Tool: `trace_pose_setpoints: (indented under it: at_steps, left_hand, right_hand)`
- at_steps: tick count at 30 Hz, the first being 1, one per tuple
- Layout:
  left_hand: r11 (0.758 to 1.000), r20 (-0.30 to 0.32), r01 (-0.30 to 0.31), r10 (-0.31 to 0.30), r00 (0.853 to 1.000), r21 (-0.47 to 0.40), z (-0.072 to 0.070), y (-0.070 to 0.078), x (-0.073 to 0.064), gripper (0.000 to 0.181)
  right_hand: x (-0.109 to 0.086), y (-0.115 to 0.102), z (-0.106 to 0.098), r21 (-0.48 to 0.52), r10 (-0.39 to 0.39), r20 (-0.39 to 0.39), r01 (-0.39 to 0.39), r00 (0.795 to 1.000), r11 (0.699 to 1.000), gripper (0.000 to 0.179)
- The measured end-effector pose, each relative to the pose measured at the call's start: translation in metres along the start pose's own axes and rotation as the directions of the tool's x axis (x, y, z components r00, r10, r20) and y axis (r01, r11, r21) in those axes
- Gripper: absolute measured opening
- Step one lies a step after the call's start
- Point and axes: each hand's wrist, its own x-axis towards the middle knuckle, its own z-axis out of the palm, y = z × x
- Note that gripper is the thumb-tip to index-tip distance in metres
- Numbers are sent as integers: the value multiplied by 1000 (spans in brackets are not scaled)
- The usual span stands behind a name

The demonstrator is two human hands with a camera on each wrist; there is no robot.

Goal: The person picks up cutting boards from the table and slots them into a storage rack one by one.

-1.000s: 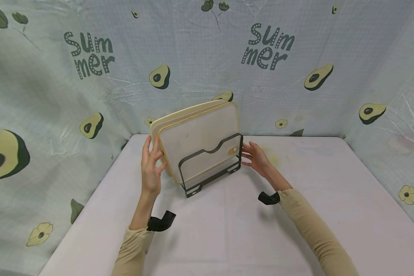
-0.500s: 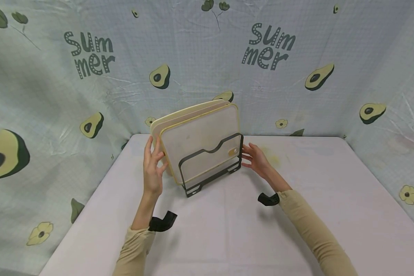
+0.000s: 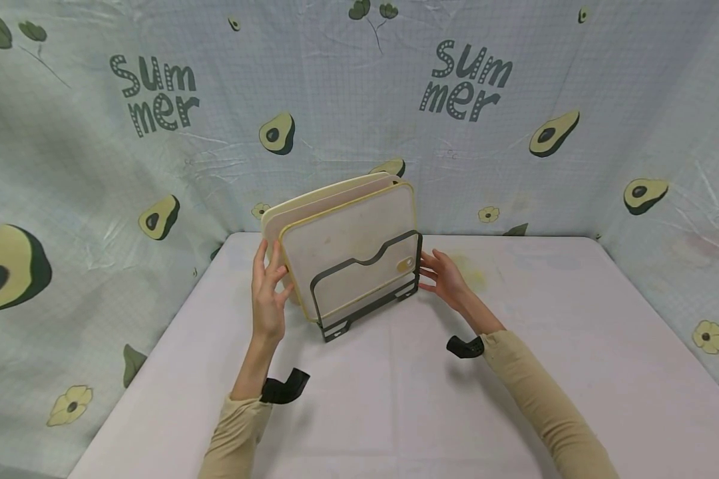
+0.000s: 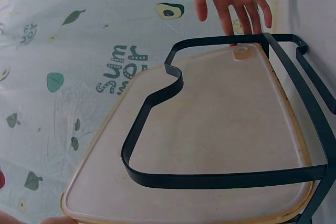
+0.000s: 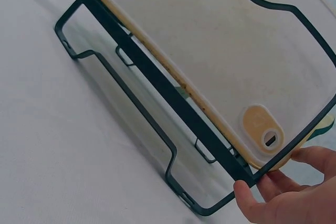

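Two pale cutting boards stand on edge in a dark metal rack [image 3: 368, 307]. The front cutting board [image 3: 353, 246] has a yellow rim and a yellow patch with a hole at its lower right corner. Behind it, the rear cutting board [image 3: 273, 223] shows along the top and left. My left hand [image 3: 267, 306] touches the boards' left edges with spread fingers; the left wrist view shows only a bit of it at the lower left corner. At the rack's right end, my right hand [image 3: 451, 281] has its loosely extended fingers against the rack and board corner [image 5: 262, 163].
The rack stands at an angle on a white-covered table [image 3: 515, 372]. Behind the table hangs a cloth [image 3: 347, 86] printed with avocados and lettering. Black bands circle both wrists, and the sleeves are beige.
My left hand has shifted slightly right. The front board's left and top edges have moved slightly right and down, widening the gap to the rear board. The right hand has barely moved.
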Motion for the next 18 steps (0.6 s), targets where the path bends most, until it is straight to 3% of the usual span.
trace_pose_setpoints:
  at_steps: [8, 12, 13, 18]
  left_hand:
    - [1000, -16, 11, -11, 1000, -5, 1, -4, -2, 62]
    - [1000, -13, 7, -8, 1000, -13, 2, -5, -2, 63]
    - [1000, -10, 9, -9, 1000, -16, 3, -5, -2, 63]
    - [999, -3, 37, -37, 999, -30, 2, -4, -2, 62]
  right_hand:
    - [-1, 1, -1, -33, -21, -14, 21, 1000, 999, 61]
    - [11, 15, -16, -88, -74, 7, 74, 997, 993, 66]
    - [20, 25, -28, -57, -98, 46, 100, 994, 993, 65]
    - [20, 32, -33, -42, -81, 65, 84, 995, 996, 66]
